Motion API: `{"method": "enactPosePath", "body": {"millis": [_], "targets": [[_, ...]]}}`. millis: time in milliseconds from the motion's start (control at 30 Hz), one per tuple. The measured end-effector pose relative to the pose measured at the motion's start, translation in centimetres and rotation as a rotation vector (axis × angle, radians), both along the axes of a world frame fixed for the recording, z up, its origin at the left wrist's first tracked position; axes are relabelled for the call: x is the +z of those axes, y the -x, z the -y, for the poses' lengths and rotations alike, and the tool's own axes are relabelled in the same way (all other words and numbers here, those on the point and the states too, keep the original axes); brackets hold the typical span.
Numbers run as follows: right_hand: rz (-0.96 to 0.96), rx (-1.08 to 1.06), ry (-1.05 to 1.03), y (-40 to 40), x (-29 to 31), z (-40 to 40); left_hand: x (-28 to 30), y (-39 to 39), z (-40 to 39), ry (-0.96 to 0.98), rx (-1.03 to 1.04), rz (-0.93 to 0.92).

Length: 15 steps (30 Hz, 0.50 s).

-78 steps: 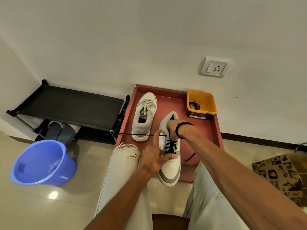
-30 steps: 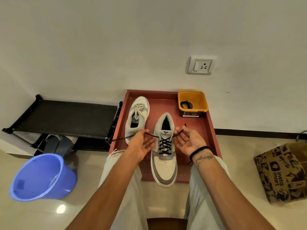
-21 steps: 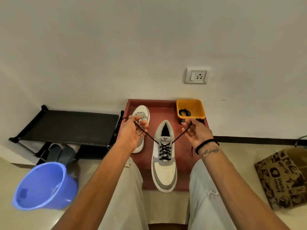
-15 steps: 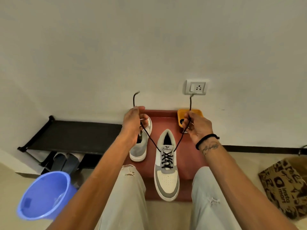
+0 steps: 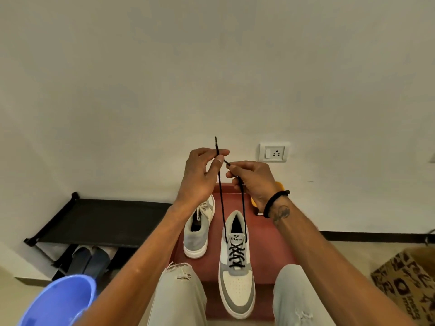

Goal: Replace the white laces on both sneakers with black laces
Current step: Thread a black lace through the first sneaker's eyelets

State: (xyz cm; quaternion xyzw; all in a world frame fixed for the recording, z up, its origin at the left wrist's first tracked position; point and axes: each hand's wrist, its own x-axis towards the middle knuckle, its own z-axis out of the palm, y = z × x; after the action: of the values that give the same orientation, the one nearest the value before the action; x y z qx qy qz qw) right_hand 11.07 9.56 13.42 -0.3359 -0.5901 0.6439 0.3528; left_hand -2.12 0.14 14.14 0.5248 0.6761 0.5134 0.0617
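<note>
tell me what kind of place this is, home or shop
Most likely a home, perhaps an entryway corner: a low black shoe rack with footwear under it stands against a plain wall beside a wall socket, with a blue bucket on the tiled floor.

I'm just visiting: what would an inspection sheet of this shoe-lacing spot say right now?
Surface: red tray on a pale floor.
Job's things: near sneaker threaded with black lace, ends pulled up; far sneaker has white laces.
Clutter: blue bucket, printed box, yellow tub mostly hidden.
Grippers: left hand and right hand each pinch a lace end.
Cables: nothing seen.
Surroundings: wall socket, black shoe rack.
</note>
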Motion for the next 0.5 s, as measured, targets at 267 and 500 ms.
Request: {"method": "enactPosePath", "body": {"millis": [267,500], "targets": [[0.009,0.288,-0.048,-1.8,0.4,0.6,0.2,-1.2,-0.6,0.153,-0.117,0.087],[-0.050,0.487,0.092,-4.8,-1.6,-0.3,-3.6,-0.4,0.8,0.601,-0.304,0.590]]}}
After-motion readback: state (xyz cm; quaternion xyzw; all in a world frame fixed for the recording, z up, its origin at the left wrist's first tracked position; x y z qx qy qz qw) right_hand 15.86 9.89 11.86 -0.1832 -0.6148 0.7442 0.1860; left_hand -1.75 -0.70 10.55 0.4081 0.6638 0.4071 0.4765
